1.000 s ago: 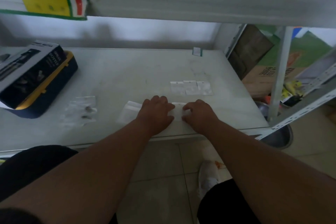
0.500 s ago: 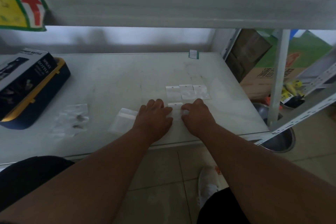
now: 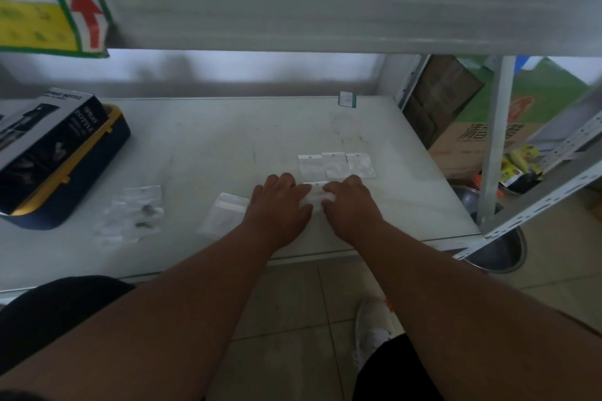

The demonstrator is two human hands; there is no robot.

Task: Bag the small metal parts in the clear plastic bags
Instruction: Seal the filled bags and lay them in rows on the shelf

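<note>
A wide white tabletop [image 3: 211, 140] filled the middle of the view, sitting under the pale underside of a metal shelf [image 3: 325, 0] that carried a green-edged label with a red arrow [image 3: 85, 15]. At the far left of the table lay a dark blue and yellow case [image 3: 97, 153] with a black spray bottle box [image 3: 45, 133] resting on top of it. Beyond the right edge stood cardboard boxes [image 3: 469, 140] and, lower down, a round metal basin [image 3: 498, 247] on the tiled floor. The person's two bare forearms reached in from the bottom of the frame. The left hand [image 3: 280, 205] and the right hand [image 3: 350, 203] lay knuckles up, side by side, and together held a small clear plastic bag [image 3: 314, 194] flat against the table near its front edge; the fingertips were hidden, so the exact grip could not be told. Just beyond the hands, three filled bags [image 3: 335, 165] lay in a row, touching edge to edge. An empty bag [image 3: 224, 212] lay just left of the left hand. Further left, a crumpled clear bag [image 3: 130, 215] held a few small metal parts [image 3: 148, 210].
</note>
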